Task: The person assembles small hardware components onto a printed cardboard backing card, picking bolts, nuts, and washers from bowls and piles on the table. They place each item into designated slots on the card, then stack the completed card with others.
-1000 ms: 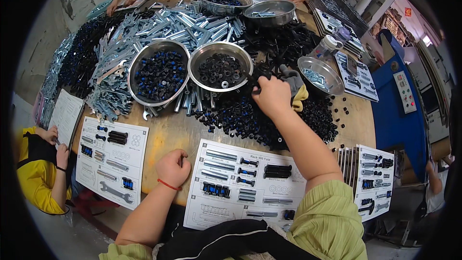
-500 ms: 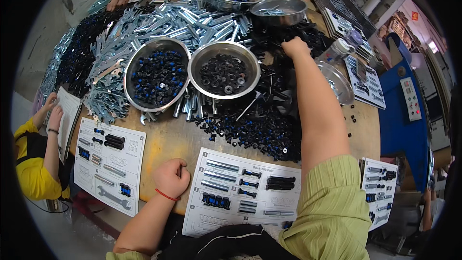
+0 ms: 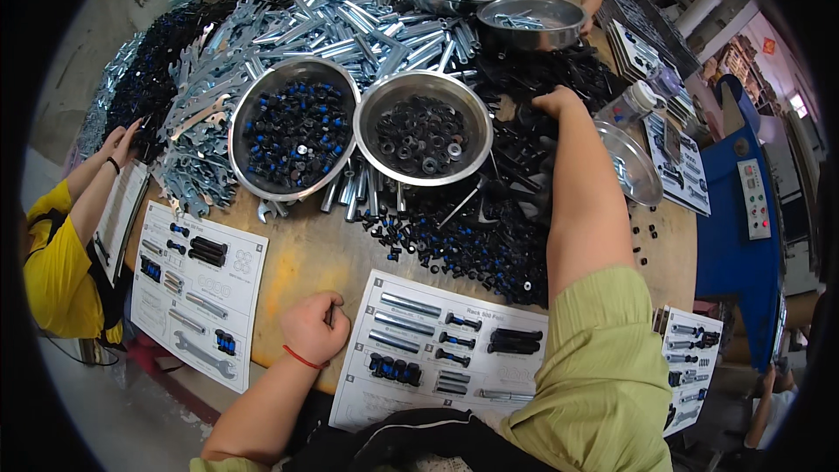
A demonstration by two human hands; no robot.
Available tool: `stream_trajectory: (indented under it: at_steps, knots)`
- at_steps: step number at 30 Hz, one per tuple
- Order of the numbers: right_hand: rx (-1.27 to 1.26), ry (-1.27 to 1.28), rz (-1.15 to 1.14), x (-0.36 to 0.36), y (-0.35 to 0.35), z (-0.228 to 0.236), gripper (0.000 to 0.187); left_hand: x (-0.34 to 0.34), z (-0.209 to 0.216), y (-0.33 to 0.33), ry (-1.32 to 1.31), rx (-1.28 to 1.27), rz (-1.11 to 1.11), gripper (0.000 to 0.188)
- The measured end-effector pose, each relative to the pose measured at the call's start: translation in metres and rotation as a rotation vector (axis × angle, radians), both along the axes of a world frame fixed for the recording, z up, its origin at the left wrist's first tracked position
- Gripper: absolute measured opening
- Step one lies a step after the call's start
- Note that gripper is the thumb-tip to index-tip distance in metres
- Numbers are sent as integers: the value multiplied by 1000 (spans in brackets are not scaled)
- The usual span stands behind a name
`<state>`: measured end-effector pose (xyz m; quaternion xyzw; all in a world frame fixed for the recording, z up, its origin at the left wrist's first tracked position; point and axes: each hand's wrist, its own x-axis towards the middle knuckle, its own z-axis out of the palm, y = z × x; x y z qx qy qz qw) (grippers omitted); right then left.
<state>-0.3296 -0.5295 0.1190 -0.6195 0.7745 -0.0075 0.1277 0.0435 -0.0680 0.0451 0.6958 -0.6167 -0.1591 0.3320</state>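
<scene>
My right arm is stretched across the table, and my right hand [image 3: 559, 103] reaches down at the pile of black parts [image 3: 516, 149]. Its fingers are mostly hidden there, so their grip does not show. Close to the table's near edge, my left hand [image 3: 316, 328] rests curled into a loose fist, a red string on its wrist. Whether anything is inside that fist is hidden. Just right of it lies a printed parts sheet [image 3: 419, 297] with pictures of tubes, bolts and other hardware. Loose black bolts with blue patches [image 3: 472, 253] are spread beyond the sheet.
Steel bowls hold blue-patched bolts [image 3: 297, 135] and dark washers [image 3: 428, 135]. Behind them are piled metal tubes [image 3: 376, 26] and wrenches [image 3: 197, 122]. A bottle [image 3: 629, 105] and a steel dish [image 3: 642, 179] stand right of my arm. Co-workers' hands [image 3: 118, 149] are at left and far side.
The view has shifted a little. My right hand is slightly nearer within the black pile; my left fist stays put. The left co-worker's hands have moved from the sheet toward the dark pile.
</scene>
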Motion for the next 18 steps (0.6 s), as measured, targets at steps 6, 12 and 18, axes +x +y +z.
stream_trajectory:
  at_steps: [6, 12, 18]
  knots:
    - [-52, -119, 172, 21, 28, -5, 59, 0, -4, 4, 5, -8, 24, 10]
    - [-86, -215, 214, 41, 87, 3, 68, 2, -4, 5, -7, 27, 21, 10]
    - [-66, -107, 402, 82, 162, 35, 61, 2, -5, 7, -20, 5, 21, 9]
